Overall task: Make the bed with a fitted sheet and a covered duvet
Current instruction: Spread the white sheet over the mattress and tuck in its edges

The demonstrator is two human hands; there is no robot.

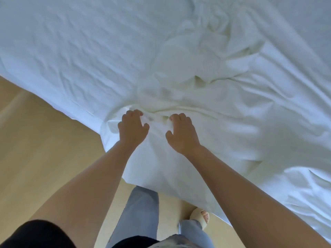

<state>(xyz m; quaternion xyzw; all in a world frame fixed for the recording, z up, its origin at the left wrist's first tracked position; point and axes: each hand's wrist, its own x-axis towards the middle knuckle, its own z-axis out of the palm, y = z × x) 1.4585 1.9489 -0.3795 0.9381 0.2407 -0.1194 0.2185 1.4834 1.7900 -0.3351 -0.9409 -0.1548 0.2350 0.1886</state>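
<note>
In the head view, the white sheet point(215, 77) lies rumpled over the bed point(62, 51). It is bunched in a ridge near the middle and spills over the near corner toward the floor point(35, 149). Whether it is the fitted sheet or the duvet cover cannot be told. The left hand point(132, 128) and right hand point(180, 133) sit close together at that corner, fingers curled into a gathered fold, thumbs spread. The cloth looks light and limp, so it should drag easily but bunch; hems and corners seem the surest holds. The floor is pale and wood-toned; jeans point(141, 212) and a slipper point(200, 217) show below.
</note>
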